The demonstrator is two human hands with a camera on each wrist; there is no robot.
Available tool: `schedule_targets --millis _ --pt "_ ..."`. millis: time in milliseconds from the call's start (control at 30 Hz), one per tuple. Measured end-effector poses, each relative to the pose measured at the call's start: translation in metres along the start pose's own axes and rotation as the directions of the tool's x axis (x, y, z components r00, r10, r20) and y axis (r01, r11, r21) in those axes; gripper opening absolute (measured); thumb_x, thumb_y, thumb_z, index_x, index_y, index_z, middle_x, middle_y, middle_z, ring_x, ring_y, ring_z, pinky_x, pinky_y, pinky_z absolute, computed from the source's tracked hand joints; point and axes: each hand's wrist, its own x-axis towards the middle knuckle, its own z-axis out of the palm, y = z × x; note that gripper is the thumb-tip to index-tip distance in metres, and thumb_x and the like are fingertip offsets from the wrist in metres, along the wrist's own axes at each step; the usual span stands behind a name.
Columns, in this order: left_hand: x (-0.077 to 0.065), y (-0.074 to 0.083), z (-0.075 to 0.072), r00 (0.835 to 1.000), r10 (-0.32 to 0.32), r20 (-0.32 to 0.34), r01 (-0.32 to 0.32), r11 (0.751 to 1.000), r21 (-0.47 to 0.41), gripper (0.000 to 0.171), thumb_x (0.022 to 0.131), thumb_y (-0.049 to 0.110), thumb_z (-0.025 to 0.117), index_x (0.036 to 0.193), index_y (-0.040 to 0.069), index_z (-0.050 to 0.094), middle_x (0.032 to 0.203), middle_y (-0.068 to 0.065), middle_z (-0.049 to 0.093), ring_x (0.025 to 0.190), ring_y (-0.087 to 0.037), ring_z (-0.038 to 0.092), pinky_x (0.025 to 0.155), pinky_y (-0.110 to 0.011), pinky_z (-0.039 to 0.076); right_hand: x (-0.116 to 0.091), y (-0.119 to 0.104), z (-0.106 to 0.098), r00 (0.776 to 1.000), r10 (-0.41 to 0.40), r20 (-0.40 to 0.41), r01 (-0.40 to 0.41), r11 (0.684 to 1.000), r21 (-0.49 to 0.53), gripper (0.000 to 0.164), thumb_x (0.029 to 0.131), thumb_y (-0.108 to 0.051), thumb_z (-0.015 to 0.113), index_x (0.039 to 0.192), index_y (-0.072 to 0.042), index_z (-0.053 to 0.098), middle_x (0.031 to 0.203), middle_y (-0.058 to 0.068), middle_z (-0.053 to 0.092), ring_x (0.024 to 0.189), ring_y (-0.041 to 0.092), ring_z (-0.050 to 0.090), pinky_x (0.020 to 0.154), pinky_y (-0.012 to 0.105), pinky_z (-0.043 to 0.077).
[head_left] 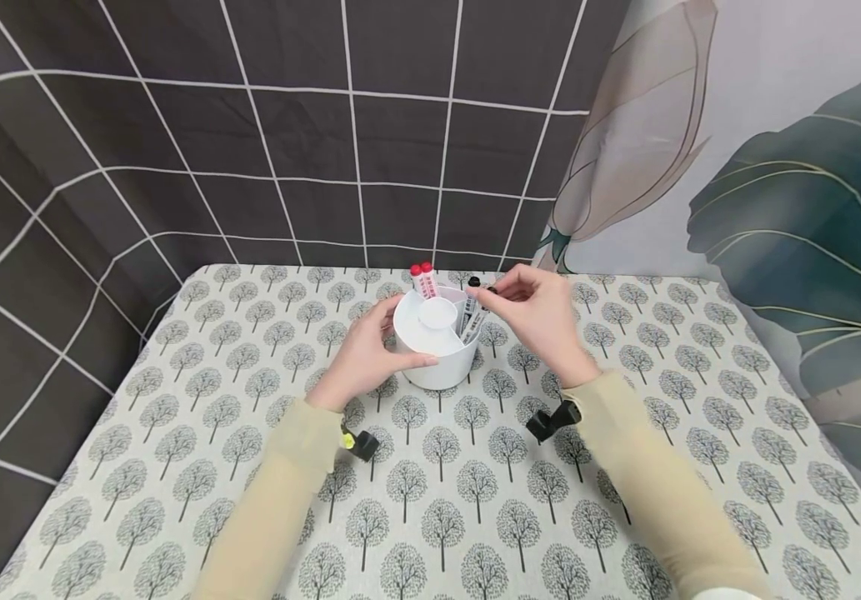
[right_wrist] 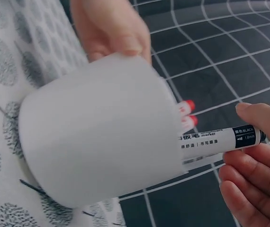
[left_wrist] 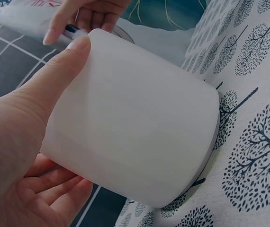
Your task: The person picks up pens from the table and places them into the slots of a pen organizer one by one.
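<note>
A white round pen holder (head_left: pixel 441 371) with divided compartments stands on the cloth. My left hand (head_left: pixel 370 350) grips its left side, thumb along the near wall and fingertips at the far side. At the holder's right compartment, my right hand (head_left: pixel 538 312) curls around the capped end of a black whiteboard marker (right_wrist: pixel 220 142), thumb on one side and fingers on the other. The marker's lower end is hidden inside the holder. Another black-capped marker (head_left: pixel 470 302) stands right beside it. Two red-capped markers (head_left: pixel 422 282) lean upright in the rear compartment.
Tree-patterned cloth (head_left: pixel 438 500) covers the table. A dark curtain with a white grid (head_left: pixel 287 133) hangs behind and at the left; a leaf-printed curtain (head_left: pixel 798 208) is at the right. Small black cameras (head_left: pixel 550 422) are strapped at both wrists.
</note>
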Motion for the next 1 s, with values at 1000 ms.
schedule_targets --millis 1000 --pt "-0.003 -0.003 -0.004 1.000 -0.027 -0.006 0.028 0.996 0.081 0.133 0.059 0.064 0.092 0.163 0.020 0.021 0.161 -0.005 0.035 0.143 -0.027 0.037 0.114 -0.056 0.034 -0.008 0.006 -0.043 0.996 0.081 -0.032 -0.082 0.996 -0.031 0.042 0.089 -0.048 0.078 0.101 -0.008 0.075 0.094 0.003 0.074 0.082 0.019 0.068 0.074 0.024 0.055"
